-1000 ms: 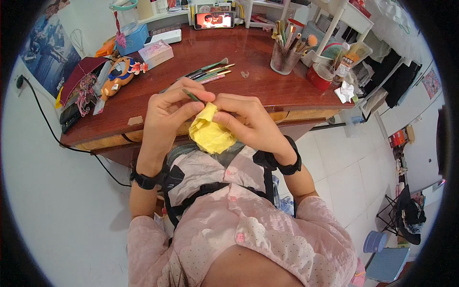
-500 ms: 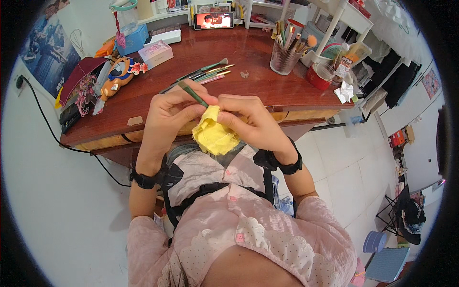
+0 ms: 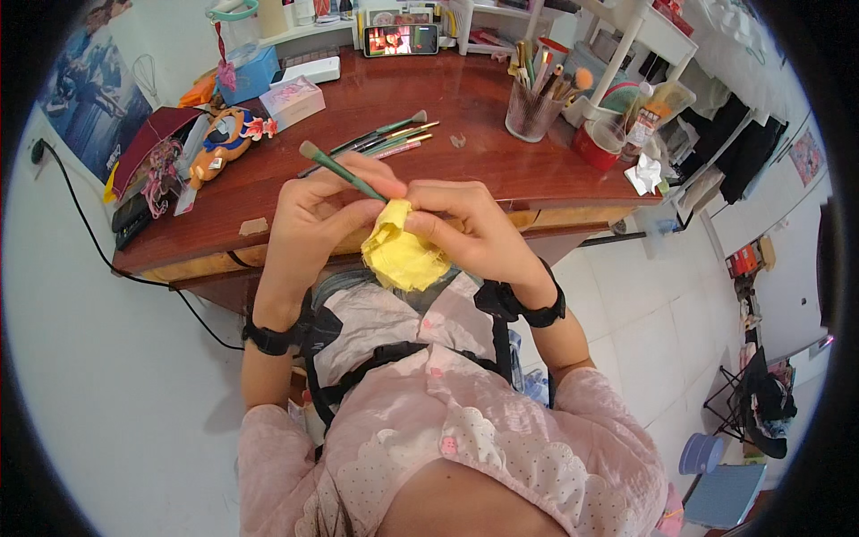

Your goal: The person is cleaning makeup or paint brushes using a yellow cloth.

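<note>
Just off the desk's front edge, my left hand (image 3: 309, 224) pinches a green-handled makeup brush (image 3: 349, 176). The brush slants up and left, its bristle end over the desktop. My right hand (image 3: 470, 219) grips a crumpled yellow cloth (image 3: 407, 261), which wraps the lower end of the brush handle and hangs over my lap. Both hands are closed and their fingertips nearly meet at the cloth's top. The handle's tip is hidden inside the cloth. Beyond my hands, several more makeup brushes (image 3: 389, 140) lie in a loose pile on the desk.
On the reddish-brown desk (image 3: 438, 89), a phone (image 3: 400, 39) leans at the back. A glass of brushes (image 3: 530, 112) and a red tin (image 3: 598, 148) stand at the right, near crumpled white paper (image 3: 643, 174). A small box (image 3: 293, 100) and an orange plush toy (image 3: 217, 148) are at the left.
The brush has swung and slid out to the left, so its bristle end and more of its handle show. The cloth has shifted slightly; both hands stay in nearly the same place.
</note>
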`<control>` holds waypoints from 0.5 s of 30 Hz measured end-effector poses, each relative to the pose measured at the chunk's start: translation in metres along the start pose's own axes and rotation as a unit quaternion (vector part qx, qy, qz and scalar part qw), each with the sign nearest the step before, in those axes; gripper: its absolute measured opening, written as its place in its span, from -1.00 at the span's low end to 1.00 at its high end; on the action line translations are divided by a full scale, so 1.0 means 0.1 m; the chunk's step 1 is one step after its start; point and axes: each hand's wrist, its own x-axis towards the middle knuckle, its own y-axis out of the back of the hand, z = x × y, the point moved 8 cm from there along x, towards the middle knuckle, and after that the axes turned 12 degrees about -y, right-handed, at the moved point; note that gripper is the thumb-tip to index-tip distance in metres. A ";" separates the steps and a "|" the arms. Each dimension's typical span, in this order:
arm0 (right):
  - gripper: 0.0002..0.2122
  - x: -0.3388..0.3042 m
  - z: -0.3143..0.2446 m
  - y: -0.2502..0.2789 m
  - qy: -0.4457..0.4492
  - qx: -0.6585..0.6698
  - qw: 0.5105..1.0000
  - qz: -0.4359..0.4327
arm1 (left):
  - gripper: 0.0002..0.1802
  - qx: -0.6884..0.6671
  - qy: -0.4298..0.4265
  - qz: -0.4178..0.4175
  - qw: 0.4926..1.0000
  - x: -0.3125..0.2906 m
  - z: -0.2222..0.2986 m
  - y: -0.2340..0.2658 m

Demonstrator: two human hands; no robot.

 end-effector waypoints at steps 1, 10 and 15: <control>-0.86 0.00 -0.01 0.00 0.001 -0.001 1.000 0.000 | -0.78 0.000 -0.002 0.000 1.000 0.00 0.01 0.01; -0.87 -0.04 -0.12 -0.01 0.063 -0.116 0.990 0.042 | -0.84 -0.045 -0.026 0.046 0.998 0.01 0.03 0.15; -0.87 -0.02 -0.08 0.00 0.053 -0.053 0.996 0.039 | -0.89 -0.011 -0.008 0.037 0.999 0.02 0.03 0.06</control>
